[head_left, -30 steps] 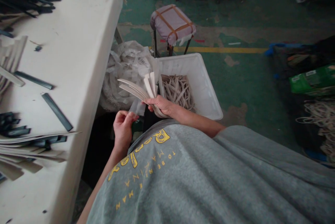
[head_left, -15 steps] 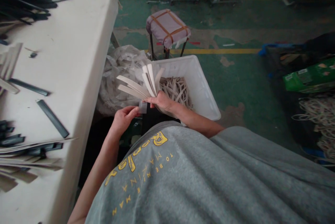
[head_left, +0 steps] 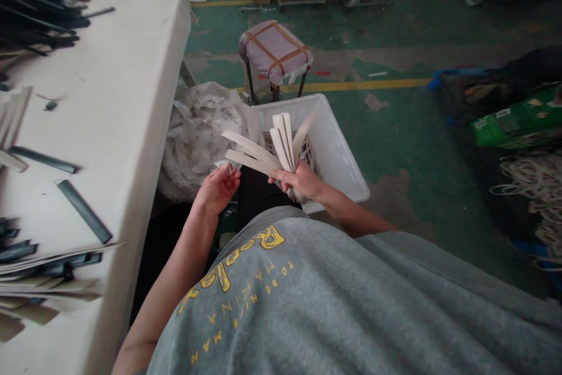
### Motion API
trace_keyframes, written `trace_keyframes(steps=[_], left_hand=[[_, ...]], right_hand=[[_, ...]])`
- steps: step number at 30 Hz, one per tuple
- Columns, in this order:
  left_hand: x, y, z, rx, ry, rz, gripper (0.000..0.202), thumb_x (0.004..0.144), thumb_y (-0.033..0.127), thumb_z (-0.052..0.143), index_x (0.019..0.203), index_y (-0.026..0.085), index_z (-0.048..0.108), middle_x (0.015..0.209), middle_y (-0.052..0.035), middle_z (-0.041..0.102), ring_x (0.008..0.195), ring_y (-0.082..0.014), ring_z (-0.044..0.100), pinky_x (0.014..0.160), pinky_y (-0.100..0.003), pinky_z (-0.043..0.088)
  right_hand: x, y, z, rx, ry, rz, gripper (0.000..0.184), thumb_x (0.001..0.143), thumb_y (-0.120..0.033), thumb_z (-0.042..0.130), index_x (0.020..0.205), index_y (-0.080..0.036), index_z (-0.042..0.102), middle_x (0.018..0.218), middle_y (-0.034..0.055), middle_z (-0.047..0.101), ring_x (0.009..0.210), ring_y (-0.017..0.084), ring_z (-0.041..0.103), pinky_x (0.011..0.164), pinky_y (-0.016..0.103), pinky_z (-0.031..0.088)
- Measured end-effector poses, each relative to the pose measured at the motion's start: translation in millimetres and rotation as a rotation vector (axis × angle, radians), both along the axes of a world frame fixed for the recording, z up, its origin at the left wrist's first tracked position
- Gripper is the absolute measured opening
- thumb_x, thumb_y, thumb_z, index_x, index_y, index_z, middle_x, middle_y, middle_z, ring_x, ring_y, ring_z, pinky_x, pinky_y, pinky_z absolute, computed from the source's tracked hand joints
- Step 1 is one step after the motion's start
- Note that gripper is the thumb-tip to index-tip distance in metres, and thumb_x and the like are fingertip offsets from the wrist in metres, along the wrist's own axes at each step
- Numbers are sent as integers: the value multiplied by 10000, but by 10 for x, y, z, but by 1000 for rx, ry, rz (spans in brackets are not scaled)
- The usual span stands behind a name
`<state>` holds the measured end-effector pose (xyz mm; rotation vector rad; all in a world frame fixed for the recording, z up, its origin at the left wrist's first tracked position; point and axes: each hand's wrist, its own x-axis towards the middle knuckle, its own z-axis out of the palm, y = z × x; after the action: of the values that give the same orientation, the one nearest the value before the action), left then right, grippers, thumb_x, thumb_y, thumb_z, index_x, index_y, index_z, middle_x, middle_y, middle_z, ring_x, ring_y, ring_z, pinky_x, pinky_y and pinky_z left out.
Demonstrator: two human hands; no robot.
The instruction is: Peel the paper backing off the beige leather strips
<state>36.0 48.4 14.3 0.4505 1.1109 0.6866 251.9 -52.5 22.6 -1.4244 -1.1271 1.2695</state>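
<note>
My right hand [head_left: 305, 181] is closed around a fanned bundle of cream strips [head_left: 281, 140], above my lap and the near side of the white plastic bin [head_left: 338, 152]. Several strip ends spread forward and left out of the grip. To the left, my left hand [head_left: 218, 189] is apart from the bundle, fingers curled and fingertips pinched together. A small piece of clear plastic film [head_left: 223, 162] shows at its fingertips, partly hidden and hard to tell from the crumpled clear plastic bag [head_left: 202, 123] behind it. More pale strips [head_left: 311, 155] lie in the bin, partly covered by the bundle.
A white table [head_left: 132, 71] on the left carries dark strips [head_left: 83, 211] and pale strips [head_left: 52, 287]. A padded stool [head_left: 276, 52] stands beyond the bin. At right are a green box [head_left: 518, 120] and a heap of pale cords [head_left: 533, 188].
My right hand has moved right with the bundle. My left hand has drawn apart from it and turned, and the clear film at its fingertips is now less visible.
</note>
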Motion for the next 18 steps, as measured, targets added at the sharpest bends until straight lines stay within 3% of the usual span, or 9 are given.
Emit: trace_keyframes(steps=[7, 13, 18], left_hand=[[178, 17, 13, -103, -87, 156, 184, 944, 249, 668, 777, 176, 639, 700, 4, 688, 634, -98, 679, 621, -200, 571], [199, -31, 51, -52, -89, 36, 139, 914, 310, 710, 861, 184, 691, 811, -30, 745, 744, -149, 730, 680, -246, 607], [235, -90, 95, -106, -132, 48, 150, 949, 310, 664, 887, 176, 692, 812, -29, 749, 730, -143, 726, 694, -263, 614]], right_hand=[[88, -431, 33, -90, -131, 54, 263, 846, -397, 678, 768, -150, 727, 742, 72, 751, 478, 111, 565, 480, 236, 457], [16, -387, -18, -114, -137, 33, 264, 854, -362, 639, 739, -141, 725, 695, 61, 733, 470, 103, 565, 477, 216, 440], [-1, -334, -23, -98, -165, 12, 257, 868, -345, 632, 737, -142, 720, 683, 54, 726, 452, 95, 555, 480, 215, 426]])
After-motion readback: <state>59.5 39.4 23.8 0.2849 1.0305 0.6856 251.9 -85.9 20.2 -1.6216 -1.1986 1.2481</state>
